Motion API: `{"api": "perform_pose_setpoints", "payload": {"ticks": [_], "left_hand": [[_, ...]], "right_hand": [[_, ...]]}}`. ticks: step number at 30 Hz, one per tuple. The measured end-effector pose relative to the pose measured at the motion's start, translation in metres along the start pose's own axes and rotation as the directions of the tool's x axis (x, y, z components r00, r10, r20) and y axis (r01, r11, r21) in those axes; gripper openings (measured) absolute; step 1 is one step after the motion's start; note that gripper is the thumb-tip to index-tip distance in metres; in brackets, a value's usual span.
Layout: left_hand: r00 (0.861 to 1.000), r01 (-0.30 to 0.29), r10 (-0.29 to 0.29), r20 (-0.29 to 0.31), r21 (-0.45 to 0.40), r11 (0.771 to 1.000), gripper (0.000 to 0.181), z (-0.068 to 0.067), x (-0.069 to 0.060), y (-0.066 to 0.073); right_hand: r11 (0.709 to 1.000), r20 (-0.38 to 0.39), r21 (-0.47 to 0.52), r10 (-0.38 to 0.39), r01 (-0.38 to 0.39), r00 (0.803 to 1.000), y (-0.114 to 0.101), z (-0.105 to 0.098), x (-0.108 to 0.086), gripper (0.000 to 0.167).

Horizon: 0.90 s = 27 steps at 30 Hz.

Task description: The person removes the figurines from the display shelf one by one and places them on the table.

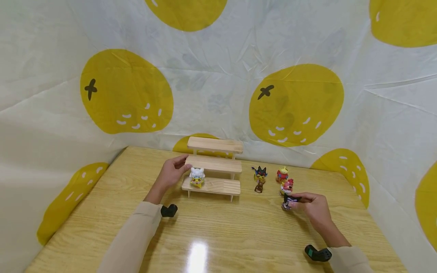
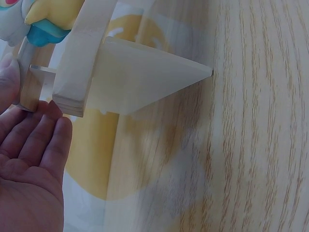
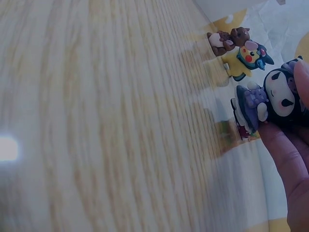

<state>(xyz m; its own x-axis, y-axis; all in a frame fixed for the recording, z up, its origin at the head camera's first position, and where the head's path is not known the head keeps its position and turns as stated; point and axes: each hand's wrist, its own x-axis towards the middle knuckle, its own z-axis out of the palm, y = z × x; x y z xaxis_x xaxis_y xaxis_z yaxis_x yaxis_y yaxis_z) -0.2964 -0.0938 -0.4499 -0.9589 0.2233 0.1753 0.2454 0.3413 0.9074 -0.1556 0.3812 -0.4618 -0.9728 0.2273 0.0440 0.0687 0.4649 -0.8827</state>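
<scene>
A three-tier wooden display stand (image 1: 223, 185) stands on the table. My left hand (image 1: 169, 173) grips the left end of its middle tier, thumb above and fingers beneath. On the lowest tier, towards its left end, sits a figurine with a fluffy white hat (image 1: 197, 177); only part of it shows in the left wrist view. To the right of the stand, my right hand (image 1: 317, 210) pinches a black-hooded figurine (image 3: 279, 94) with a white face, between thumb and fingers. In the head view its base is close to the tabletop; whether it touches, I cannot tell.
Between stand and right hand are a dark-hooded yellow figurine (image 1: 260, 174) and a brown bear figurine (image 1: 259, 186). A red-and-yellow figurine (image 1: 282, 174) and a red-haired figurine (image 1: 287, 185) stand just beyond the right hand. Fruit-patterned cloth (image 1: 211, 87) hangs behind the table.
</scene>
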Motion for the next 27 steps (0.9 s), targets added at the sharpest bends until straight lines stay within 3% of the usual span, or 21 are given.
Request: {"api": "perform_pose_setpoints", "payload": {"ticks": [20, 27], "left_hand": [[0.999, -0.035, 0.035, -0.009, -0.02, 0.999, 0.056, -0.0001, 0.0005, -0.0012], [1.0, -0.019, 0.019, -0.011, -0.016, 1.0, 0.057, 0.0006, 0.0002, -0.0001]], "right_hand": [[1.0, -0.005, 0.004, 0.011, -0.011, 1.0, 0.0044, 0.0012, 0.0027, 0.037], [1.0, 0.002, 0.008, 0.008, -0.008, 1.0, 0.0058, 0.0016, 0.0022, 0.038]]}}
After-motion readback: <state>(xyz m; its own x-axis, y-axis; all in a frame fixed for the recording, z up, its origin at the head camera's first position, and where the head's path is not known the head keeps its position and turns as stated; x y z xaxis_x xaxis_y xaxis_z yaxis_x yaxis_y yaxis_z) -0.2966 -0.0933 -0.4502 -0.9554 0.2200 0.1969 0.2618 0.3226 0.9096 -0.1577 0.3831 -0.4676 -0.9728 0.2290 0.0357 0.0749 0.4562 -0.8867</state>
